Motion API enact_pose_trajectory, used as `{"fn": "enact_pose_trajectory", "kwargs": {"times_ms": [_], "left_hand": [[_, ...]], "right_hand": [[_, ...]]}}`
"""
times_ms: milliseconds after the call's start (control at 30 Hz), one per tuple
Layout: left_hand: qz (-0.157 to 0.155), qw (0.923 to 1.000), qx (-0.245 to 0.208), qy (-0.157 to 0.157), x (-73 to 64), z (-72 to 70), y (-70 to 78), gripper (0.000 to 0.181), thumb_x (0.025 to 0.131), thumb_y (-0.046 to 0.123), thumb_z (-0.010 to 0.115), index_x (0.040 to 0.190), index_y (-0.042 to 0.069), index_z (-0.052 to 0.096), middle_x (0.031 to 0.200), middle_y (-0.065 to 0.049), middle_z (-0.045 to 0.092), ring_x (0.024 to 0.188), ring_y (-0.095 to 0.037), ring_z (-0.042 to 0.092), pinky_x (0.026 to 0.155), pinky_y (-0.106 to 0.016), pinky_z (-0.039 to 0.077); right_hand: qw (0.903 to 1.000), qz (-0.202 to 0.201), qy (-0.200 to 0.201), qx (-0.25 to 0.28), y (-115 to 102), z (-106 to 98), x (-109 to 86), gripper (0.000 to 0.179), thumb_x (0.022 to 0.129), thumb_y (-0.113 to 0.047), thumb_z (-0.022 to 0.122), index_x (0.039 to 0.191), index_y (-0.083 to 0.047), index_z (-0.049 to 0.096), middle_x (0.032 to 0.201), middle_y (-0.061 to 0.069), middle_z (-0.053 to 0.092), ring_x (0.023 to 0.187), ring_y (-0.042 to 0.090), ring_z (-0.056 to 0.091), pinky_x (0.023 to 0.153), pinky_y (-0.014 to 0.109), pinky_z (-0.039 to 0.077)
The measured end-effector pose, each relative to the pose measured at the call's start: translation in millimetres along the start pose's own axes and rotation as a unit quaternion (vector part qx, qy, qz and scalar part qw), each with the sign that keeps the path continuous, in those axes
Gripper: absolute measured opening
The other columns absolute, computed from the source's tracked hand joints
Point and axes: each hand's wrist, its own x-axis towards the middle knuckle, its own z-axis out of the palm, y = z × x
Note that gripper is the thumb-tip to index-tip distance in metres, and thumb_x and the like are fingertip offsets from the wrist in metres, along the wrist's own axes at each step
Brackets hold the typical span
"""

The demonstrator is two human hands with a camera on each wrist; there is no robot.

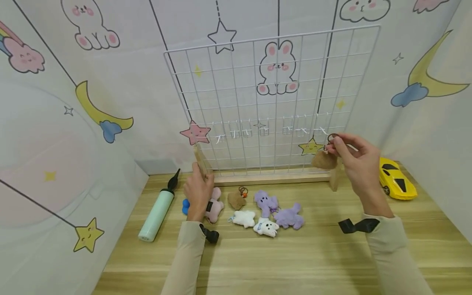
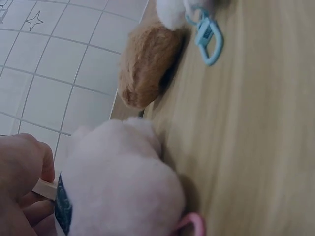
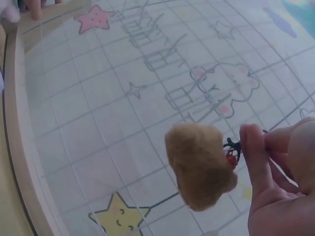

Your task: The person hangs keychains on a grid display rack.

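Brown plush [image 1: 324, 160] is up in front of the wire grid [image 1: 272, 39], hanging below your right hand [image 1: 357, 157]. Right thumb and fingers are pinched together on its metal ring [image 1: 333, 136], just beside the rightmost of the white hooks [image 1: 303, 130] (can't tell if ring and hook touch). A red bead shows at the plush's top in the right wrist view.

Your left fingers are clamped on the left wooden foot [image 1: 200, 157] of the grid's stand, left hand [image 1: 199, 190] above the pink plush [image 1: 214, 207].

On the table [image 1: 295, 262], right of that: a second brown plush [image 1: 236, 200], two white plushes [image 1: 266, 227], two purple plushes [image 1: 289, 217], grouped close. Further out: green pump [image 1: 156, 215] at left, yellow toy car [image 1: 397, 179] at right, beyond your right wrist.
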Motion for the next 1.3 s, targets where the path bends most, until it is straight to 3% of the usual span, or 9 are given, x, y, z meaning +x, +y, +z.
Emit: {"fn": "enact_pose_trajectory", "kwargs": {"times_ms": [200, 433, 600, 700, 867, 967, 1100, 1200, 1300], "left_hand": [[-0.002, 0.9999, 0.001, -0.010, -0.2, 0.3, 1.0, 0.021, 0.096, 0.015, 0.064, 0.111, 0.010, 0.050, 0.063, -0.011, 0.050, 0.057, -0.040, 0.052, 0.056, -0.049, 0.035], [0.000, 1.0000, 0.000, -0.004, -2.4, 1.7, -1.4, 0.020, 0.096, 0.014, 0.063, 0.111, 0.010, 0.050, 0.060, -0.008, 0.044, 0.055, -0.038, 0.048, 0.056, -0.048, 0.031], [0.006, 1.0000, -0.001, 0.002, -0.9, 2.1, -1.2, 0.022, 0.096, 0.015, 0.063, 0.114, 0.010, 0.052, 0.060, -0.010, 0.048, 0.053, -0.037, 0.049, 0.055, -0.048, 0.032], [0.007, 1.0000, -0.001, 0.002, -0.1, 1.6, -0.6, 0.025, 0.096, 0.016, 0.064, 0.117, 0.010, 0.053, 0.060, -0.011, 0.051, 0.053, -0.038, 0.051, 0.054, -0.048, 0.034], [0.003, 1.0000, -0.002, -0.001, -0.3, 0.5, -0.8, 0.026, 0.096, 0.016, 0.063, 0.119, 0.010, 0.053, 0.063, -0.013, 0.054, 0.055, -0.041, 0.054, 0.054, -0.050, 0.036], [0.000, 1.0000, 0.002, -0.004, -0.8, 0.5, -1.9, 0.025, 0.096, 0.016, 0.063, 0.118, 0.010, 0.053, 0.064, -0.013, 0.055, 0.055, -0.042, 0.055, 0.054, -0.051, 0.038], [-0.002, 0.9999, 0.008, -0.006, -0.6, 0.3, -3.2, 0.027, 0.097, 0.017, 0.063, 0.121, 0.010, 0.053, 0.065, -0.015, 0.058, 0.057, -0.043, 0.057, 0.056, -0.053, 0.040], [-0.001, 0.9999, 0.010, -0.006, 0.1, -0.5, -3.6, 0.028, 0.096, 0.017, 0.063, 0.122, 0.010, 0.054, 0.067, -0.017, 0.061, 0.057, -0.044, 0.058, 0.056, -0.055, 0.043], [0.001, 0.9999, 0.011, -0.005, 0.9, -1.7, -3.9, 0.029, 0.096, 0.017, 0.064, 0.121, 0.009, 0.054, 0.070, -0.020, 0.065, 0.058, -0.045, 0.060, 0.056, -0.056, 0.045]], "right_hand": [[0.9999, 0.001, 0.005, 0.014, 6, 6, 0.9, 0.033, 0.103, 0.000, 0.069, 0.130, 0.019, 0.065, 0.115, 0.013, 0.079, 0.095, 0.014, 0.081, 0.092, 0.025, 0.061], [0.9989, 0.037, 0.026, -0.009, 12, 11, -1.5, 0.035, 0.102, -0.006, 0.074, 0.129, 0.015, 0.068, 0.113, 0.008, 0.083, 0.097, 0.014, 0.082, 0.089, 0.023, 0.061], [0.9984, 0.038, 0.038, -0.015, 13, 9, -1.4, 0.036, 0.102, -0.006, 0.073, 0.133, 0.011, 0.067, 0.120, 0.010, 0.078, 0.100, 0.016, 0.081, 0.090, 0.024, 0.062], [0.9967, 0.025, 0.069, -0.037, 11, 8, -3.4, 0.034, 0.103, -0.009, 0.072, 0.134, 0.005, 0.067, 0.126, 0.008, 0.072, 0.093, 0.014, 0.080, 0.086, 0.021, 0.062], [0.9908, -0.013, 0.111, -0.076, 17, 6, -16.1, 0.016, 0.104, -0.008, 0.070, 0.119, -0.001, 0.068, 0.111, 0.008, 0.067, 0.073, 0.012, 0.073, 0.067, 0.017, 0.059], [0.9898, -0.007, 0.078, -0.119, 30, 2, -31.4, 0.013, 0.105, -0.005, 0.068, 0.116, 0.001, 0.067, 0.101, 0.005, 0.066, 0.070, 0.012, 0.070, 0.061, 0.018, 0.057], [0.9808, 0.029, -0.013, -0.192, 55, -7, -54.4, 0.017, 0.106, -0.008, 0.068, 0.119, 0.003, 0.067, 0.094, 0.000, 0.069, 0.073, 0.010, 0.070, 0.062, 0.020, 0.058], [0.9680, 0.068, -0.094, -0.222, 75, -14, -69.6, 0.019, 0.106, -0.009, 0.069, 0.119, 0.004, 0.068, 0.096, 0.008, 0.073, 0.078, 0.009, 0.072, 0.065, 0.024, 0.060], [0.9475, 0.099, -0.168, -0.254, 94, -17, -80.0, 0.017, 0.105, -0.012, 0.071, 0.118, 0.000, 0.071, 0.101, 0.013, 0.075, 0.087, 0.004, 0.071, 0.071, 0.024, 0.061]]}}
